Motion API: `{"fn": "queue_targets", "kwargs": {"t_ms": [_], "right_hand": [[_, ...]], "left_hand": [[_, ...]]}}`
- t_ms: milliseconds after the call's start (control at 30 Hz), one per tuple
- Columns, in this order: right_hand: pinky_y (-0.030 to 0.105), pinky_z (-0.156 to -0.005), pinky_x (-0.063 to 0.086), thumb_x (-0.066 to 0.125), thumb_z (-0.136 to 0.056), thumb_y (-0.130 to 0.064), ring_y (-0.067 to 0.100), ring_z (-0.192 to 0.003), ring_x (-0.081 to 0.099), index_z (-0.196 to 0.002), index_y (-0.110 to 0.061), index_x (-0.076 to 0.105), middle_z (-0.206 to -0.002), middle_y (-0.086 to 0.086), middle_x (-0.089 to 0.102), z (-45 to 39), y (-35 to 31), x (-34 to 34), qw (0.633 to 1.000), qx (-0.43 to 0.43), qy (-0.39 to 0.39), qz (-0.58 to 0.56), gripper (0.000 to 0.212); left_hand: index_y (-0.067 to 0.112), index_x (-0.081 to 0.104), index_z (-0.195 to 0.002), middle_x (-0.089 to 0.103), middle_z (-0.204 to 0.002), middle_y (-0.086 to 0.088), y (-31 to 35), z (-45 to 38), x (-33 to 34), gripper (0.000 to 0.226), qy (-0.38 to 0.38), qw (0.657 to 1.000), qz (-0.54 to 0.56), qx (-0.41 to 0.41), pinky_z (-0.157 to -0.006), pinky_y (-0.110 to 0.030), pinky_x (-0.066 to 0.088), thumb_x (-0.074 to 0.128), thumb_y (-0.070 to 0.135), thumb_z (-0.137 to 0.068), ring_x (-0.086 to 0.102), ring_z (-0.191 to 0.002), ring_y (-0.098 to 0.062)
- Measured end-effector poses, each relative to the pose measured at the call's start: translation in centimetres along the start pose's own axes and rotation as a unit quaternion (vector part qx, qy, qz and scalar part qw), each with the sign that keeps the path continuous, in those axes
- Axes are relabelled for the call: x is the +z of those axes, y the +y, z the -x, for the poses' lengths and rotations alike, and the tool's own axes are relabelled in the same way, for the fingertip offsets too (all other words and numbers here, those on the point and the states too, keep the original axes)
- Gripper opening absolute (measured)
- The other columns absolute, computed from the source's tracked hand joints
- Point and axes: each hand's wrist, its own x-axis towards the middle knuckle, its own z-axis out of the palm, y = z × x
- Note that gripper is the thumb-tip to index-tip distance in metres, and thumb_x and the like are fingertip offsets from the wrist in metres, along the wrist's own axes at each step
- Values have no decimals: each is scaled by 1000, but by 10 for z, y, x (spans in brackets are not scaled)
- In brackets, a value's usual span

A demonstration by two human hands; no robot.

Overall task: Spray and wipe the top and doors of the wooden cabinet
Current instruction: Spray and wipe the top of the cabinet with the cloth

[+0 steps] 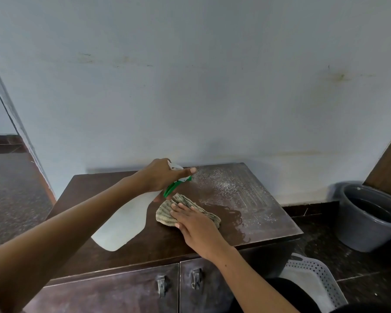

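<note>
Wooden cabinet: dark brown, lower centre of the frame, set against a pale wall. Top partly wet, with droplets and streaks across its right half. Two doors along the bottom edge, each with a metal handle.

Left hand: wrapped around the neck of a white spray bottle with green trigger, nozzle aimed toward the right of the frame; bottle tilted above the cabinet top, centre.

Right hand: fingers spread flat, pressing on a striped cloth that lies on the top just right of the bottle.

Grey bucket: on the floor, right edge of the frame.

White perforated basket: lower right, beside the cabinet.
</note>
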Motion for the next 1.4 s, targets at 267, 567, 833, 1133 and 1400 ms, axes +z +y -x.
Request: {"fn": "queue_targets", "kwargs": {"t_ms": [267,567,833,1133,1400], "right_hand": [[15,-109,0,33,-101,-20,5,-142,17,-144,-19,33,-154,-7,25,-1,2,1,1000,-10,12,11,43],[16,-107,-9,10,-94,-37,5,-143,11,-148,-21,23,-156,-9,18,-10,6,6,998,12,4,54,58],[8,-106,0,33,-101,-19,2,-141,19,-145,-19,33,-152,-9,28,-10,3,2,998,36,30,-29,44],[17,-100,35,43,-98,-17,10,-122,51,-132,-19,53,-131,-5,57,-9,3,-7,955,134,110,-239,35],[21,-83,52,41,-99,-11,14,-99,65,-98,-20,67,-100,0,70,-2,8,-34,786,243,186,-537,27]], "left_hand": [[-1,54,-67,48,-72,-13,-13,-4,-4,67,45,999,1,-22,-61,-28,35,49,62,-89,46,-64,-20],[11,44,-51,47,-54,-3,-20,-13,-9,64,99,994,28,-47,-57,-22,34,51,61,-90,45,-50,-10],[9,50,-50,51,-54,-3,-27,-13,-13,65,128,991,20,-40,-54,-18,29,48,58,-94,47,-52,-6],[9,43,-46,47,-52,-4,-20,-13,-4,67,120,992,1,-38,-53,-18,27,50,55,-94,44,-50,-8],[7,47,-53,48,-57,-5,-13,-12,-4,65,103,994,8,-33,-52,-21,28,48,57,-94,46,-54,-9]]}}
